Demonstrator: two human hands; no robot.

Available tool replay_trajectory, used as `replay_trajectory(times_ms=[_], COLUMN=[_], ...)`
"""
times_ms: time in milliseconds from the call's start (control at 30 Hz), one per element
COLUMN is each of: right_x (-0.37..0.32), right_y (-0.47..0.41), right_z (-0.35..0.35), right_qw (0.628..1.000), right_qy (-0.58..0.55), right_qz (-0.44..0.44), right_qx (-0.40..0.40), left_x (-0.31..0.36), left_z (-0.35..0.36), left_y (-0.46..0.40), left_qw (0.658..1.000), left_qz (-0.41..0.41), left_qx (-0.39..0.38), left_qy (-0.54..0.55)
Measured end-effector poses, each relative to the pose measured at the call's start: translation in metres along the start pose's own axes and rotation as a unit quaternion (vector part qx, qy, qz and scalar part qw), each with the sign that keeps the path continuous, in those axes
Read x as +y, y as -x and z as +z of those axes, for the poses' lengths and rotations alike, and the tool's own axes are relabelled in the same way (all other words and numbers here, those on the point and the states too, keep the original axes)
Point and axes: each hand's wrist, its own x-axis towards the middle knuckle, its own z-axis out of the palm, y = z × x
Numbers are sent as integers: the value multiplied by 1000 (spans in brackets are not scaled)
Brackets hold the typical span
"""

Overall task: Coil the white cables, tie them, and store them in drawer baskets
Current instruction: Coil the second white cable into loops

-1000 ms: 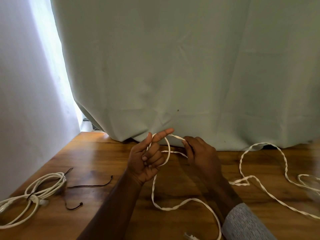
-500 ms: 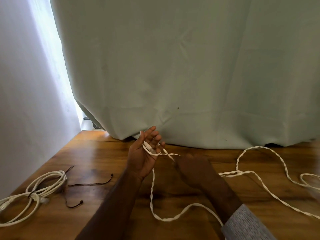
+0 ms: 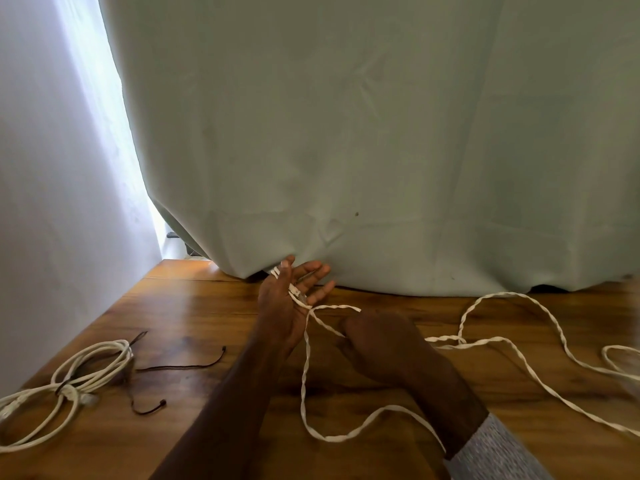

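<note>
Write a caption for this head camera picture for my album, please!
Left hand open with the twisted white cable across its palm, right hand pulling it, on a wooden table.

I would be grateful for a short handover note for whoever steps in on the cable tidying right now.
Left hand: palm up, fingers straight, the loose twisted cable lies across it near its connector end.
Right hand: fingers curled at the same cable; the actual grip is hidden.
That cable's remainder trails uncoiled over the wooden table to the right.
Done: one coiled cable, tied, lies at the left.
Left: coil and tie the loose one; two dark ties lie nearby. No drawer baskets in view.
</note>
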Motion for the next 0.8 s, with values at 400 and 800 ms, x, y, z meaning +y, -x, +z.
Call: replay_trajectory(times_ms=[400, 800], right_x=[13, 43], right_y=[6, 7], right_z=[-20, -9], right_qw=[988, 960], right_qy=[-65, -121], right_qz=[-78, -22], right_qx=[114, 252], left_x=[-33, -22], left_z=[-2, 3], left_y=[8, 9], left_qw=[876, 891], left_qz=[101, -185], left_qx=[-129, -258], left_qy=[-454, -326])
